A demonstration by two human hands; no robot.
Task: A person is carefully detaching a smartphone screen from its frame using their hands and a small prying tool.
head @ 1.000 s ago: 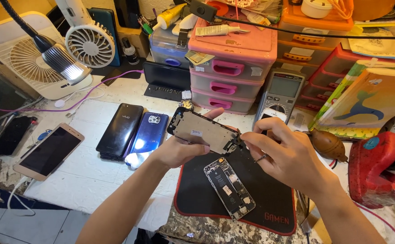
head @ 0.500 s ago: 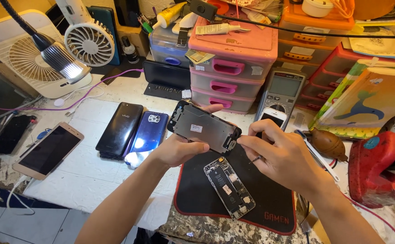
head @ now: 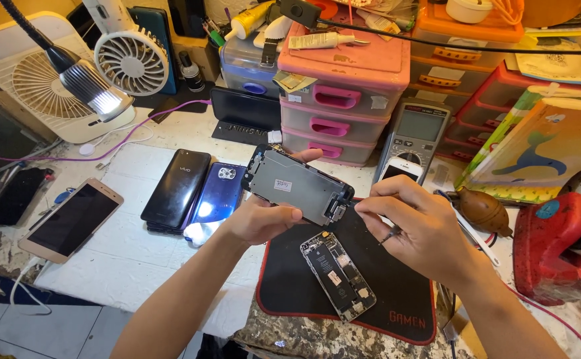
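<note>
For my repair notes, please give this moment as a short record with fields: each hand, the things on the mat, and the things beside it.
left hand: left hand holds the detached phone screen panel, metal back side up, above the mat
right hand: right hand pinches a thin dark tool near the panel's lower edge
mat: black mat with the opened phone body lying on it
left of mat: black phone, blue phone, gold phone
behind: pink drawer unit, grey multimeter
</note>
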